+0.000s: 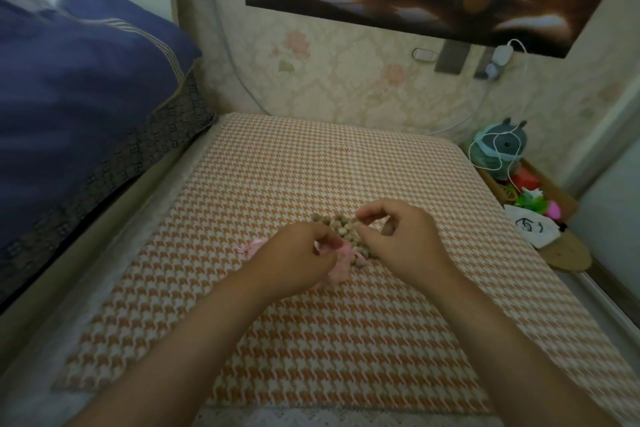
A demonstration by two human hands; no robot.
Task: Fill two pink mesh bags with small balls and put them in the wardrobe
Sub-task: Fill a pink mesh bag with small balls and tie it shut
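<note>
Pink mesh bag (337, 265) crumpled mid-frame on houndstooth cushion (311, 166), pinched at its top by left grip (298, 253). Small balls (341, 229) heaped at bag's 12 o'clock, touching it, partly hidden under both grips. Right grip (398, 239) hovered at 3 o'clock of heap, fingers curled, thumb and forefinger pinched together over balls; couldn't tell if anything was held. Pink ribbon (250, 247) peeked out at 9 o'clock of left grip. Navy bedding (86, 80) off at 10 o'clock, plush toy (498, 146) at 2 o'clock.
</note>
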